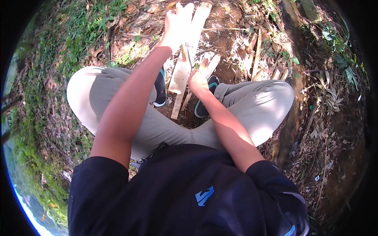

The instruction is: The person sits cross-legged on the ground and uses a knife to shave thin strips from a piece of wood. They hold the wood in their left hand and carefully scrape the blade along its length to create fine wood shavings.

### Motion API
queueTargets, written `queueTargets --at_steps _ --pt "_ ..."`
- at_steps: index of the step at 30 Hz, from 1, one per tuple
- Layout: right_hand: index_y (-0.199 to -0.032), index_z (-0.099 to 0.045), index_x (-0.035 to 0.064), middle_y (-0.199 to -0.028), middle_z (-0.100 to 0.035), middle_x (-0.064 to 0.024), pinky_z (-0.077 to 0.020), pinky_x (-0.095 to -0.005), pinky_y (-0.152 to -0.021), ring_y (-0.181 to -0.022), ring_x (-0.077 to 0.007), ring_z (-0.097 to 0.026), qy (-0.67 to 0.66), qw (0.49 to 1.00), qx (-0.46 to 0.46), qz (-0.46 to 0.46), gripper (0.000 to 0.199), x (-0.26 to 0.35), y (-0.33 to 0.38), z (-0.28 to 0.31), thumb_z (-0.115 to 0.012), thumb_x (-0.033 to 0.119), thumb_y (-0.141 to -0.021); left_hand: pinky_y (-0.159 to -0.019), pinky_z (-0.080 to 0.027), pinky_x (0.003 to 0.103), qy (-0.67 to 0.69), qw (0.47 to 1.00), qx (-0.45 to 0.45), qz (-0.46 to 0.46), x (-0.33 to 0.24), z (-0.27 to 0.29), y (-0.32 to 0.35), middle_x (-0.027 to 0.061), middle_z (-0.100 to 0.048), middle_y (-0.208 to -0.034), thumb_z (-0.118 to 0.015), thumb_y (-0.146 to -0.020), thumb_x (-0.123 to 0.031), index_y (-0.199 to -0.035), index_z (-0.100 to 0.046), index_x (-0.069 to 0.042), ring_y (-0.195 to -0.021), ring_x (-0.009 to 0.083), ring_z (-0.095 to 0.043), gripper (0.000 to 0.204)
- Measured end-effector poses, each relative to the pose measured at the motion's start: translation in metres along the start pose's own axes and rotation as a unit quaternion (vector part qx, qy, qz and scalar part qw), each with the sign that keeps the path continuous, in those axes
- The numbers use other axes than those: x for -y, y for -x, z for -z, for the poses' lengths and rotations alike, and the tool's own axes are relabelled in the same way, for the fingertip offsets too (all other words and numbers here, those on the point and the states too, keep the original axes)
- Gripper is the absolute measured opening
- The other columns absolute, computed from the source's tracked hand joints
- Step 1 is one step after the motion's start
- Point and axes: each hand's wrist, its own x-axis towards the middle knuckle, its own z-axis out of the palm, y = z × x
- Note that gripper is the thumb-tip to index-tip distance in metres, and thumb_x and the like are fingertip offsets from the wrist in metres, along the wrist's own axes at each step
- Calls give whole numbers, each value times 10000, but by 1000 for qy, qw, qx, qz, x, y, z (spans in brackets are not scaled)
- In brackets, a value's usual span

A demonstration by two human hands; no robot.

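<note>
I squat over bare soil. My left hand [177, 24] is raised and closed around a thin wooden stick [183, 52]; I cannot tell whether it is a tool handle. Under it a long pale plank [195, 29] runs from the top of the view down between my dark shoes with teal trim [160, 89]. My right hand [197, 81] is lower, beside the plank, gripping a short pale piece of wood [209, 65] that stands tilted on the ground. My grey trousers [256, 106] frame both sides.
Grass and dry leaves [71, 43] cover the ground at left. Several split wood scraps [256, 51] lie at the upper right. A dark log or earth ridge [294, 82] runs down the right side, with dry twigs beyond.
</note>
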Motion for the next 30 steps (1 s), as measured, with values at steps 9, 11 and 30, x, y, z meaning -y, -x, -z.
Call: queueTargets --at_steps 9,11,30 --pt "-1129 -542 2 -1023 -658 -295 -493 -550 -863 -990 -481 -637 -100 994 8 -46 306 31 3 52 -447 273 -1026 -789 -495 502 6 995 100 24 -2 15 -9 245 -611 -912 -520 -888 -160 -1004 -601 -20 -873 391 -620 200" --pt "-1173 -527 6 -1031 -669 -294 -506 -536 -904 -1024 -459 -649 -7 998 69 1 292 15 3 46 -458 245 -1020 -769 -494 489 -59 996 45 -51 6 8 -3 230 -614 -887 -523 -886 -162 -1002 -603 -20 -851 384 -620 200" --pt "-1202 -487 -30 -946 -649 -323 -498 -547 -794 -918 -483 -653 -266 948 -175 5 297 62 18 76 -469 214 -1034 -420 -263 264 598 763 -42 240 -5 26 2 -41 -407 -533 -645 -970 -377 -593 -435 -132 -436 70 -363 496"
